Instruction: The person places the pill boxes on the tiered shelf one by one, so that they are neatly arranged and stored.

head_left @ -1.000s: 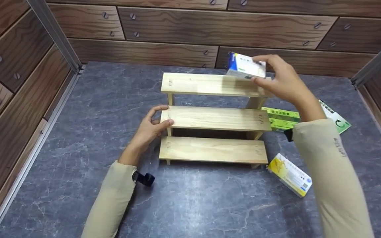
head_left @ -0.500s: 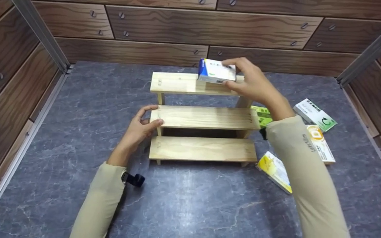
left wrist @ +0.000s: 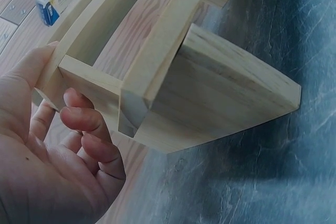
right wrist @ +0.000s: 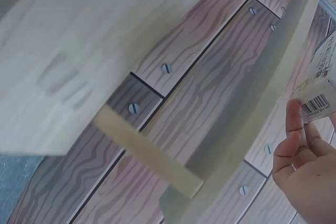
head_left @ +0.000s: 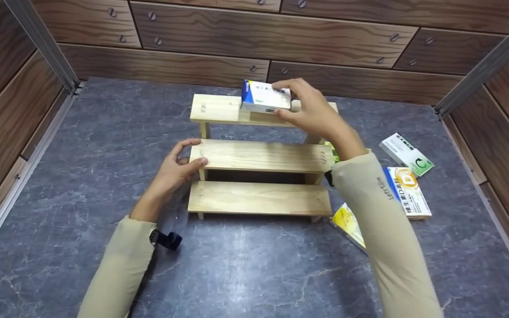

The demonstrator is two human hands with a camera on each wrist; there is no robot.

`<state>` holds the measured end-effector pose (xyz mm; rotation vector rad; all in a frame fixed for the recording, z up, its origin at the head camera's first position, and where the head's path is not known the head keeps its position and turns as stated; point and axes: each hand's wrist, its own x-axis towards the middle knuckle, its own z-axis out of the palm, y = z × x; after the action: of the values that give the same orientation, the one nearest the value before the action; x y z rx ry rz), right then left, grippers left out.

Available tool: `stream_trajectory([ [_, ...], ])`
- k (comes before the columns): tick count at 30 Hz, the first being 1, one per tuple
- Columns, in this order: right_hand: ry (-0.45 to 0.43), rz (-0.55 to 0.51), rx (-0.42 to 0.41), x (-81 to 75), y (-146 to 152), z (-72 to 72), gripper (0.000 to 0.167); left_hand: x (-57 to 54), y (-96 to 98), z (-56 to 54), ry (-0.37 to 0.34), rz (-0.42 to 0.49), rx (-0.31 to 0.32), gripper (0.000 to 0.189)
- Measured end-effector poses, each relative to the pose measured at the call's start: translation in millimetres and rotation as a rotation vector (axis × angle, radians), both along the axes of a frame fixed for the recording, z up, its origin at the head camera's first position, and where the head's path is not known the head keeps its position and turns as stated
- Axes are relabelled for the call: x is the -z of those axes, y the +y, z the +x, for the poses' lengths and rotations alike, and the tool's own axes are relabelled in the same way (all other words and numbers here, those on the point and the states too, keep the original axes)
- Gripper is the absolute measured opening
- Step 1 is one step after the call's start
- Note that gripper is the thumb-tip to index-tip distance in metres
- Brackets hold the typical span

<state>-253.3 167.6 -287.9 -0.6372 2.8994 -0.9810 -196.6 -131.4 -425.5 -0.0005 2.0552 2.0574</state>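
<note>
A three-tier wooden step rack [head_left: 261, 154] stands on the dark floor. My left hand [head_left: 172, 172] grips the left end of its middle tier; in the left wrist view my left hand [left wrist: 68, 145] has its thumb along the board's edge and its other fingers curled. Over the top tier, my right hand [head_left: 309, 108] pinches a white and blue medicine box [head_left: 265, 96] by its right end. That medicine box [right wrist: 317, 90] shows a barcode on its end in the right wrist view. Its lower side overlaps the top board in the head view.
On the floor to the right lie a white and green box [head_left: 407, 152], a white, blue and orange box [head_left: 409, 190] and a yellow and white box [head_left: 347, 223], partly under the right sleeve. A green box [head_left: 335, 152] is mostly hidden. Wood-print walls [head_left: 219, 35] surround the floor.
My right hand has carried the medicine box leftward along the top tier, toward its middle. My left hand keeps its grip on the rack. The head view has shifted slightly right.
</note>
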Motion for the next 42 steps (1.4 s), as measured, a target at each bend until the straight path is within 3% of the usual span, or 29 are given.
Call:
stream_trajectory([
  [9, -0.025, 0.000, -0.043, 1.5, -22, -3.2, 0.053, -3.6, -6.1, -3.1, -0.002, -0.054, 0.015, 0.056],
  [23, -0.051, 0.016, -0.095, 4.6, -63, -11.9, 0.051, -6.6, -14.6, -0.8, 0.015, -0.060, 0.000, 0.059],
  [42, -0.038, 0.058, -0.086, 14.5, -58, -15.0, 0.050, 1.8, 0.0, 0.1, 0.004, -0.028, -0.011, 0.056],
])
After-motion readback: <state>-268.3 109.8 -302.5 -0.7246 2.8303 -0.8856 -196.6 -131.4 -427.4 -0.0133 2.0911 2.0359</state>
